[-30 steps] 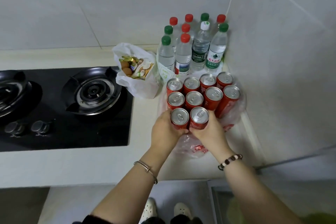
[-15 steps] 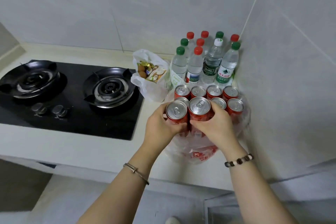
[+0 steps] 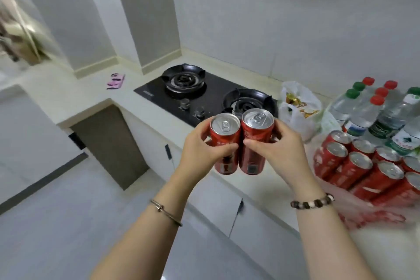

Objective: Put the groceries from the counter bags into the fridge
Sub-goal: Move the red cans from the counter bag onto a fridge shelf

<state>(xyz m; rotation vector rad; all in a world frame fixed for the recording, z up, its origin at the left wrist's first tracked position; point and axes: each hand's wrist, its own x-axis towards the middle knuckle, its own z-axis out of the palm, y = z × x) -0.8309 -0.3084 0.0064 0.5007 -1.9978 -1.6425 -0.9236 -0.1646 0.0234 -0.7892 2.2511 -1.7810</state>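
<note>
Hands grip one each: left hand fingers clamped on left can, right hand on right can, upright, touching, off bench – prob. for one fridge trip. Remaining cans at 3 o'clock.

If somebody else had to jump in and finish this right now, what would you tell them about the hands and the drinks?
Left hand grips one red can. Right hand grips a second red can. Both cans are upright, side by side, held out in front of the counter.
The other red cans stand in a plastic bag on the counter at right. Water bottles are behind them, and a white bag of snacks is beside the stove.
Done: two cans picked up.
Left: take them to the fridge, not in view, then everything else.
</note>
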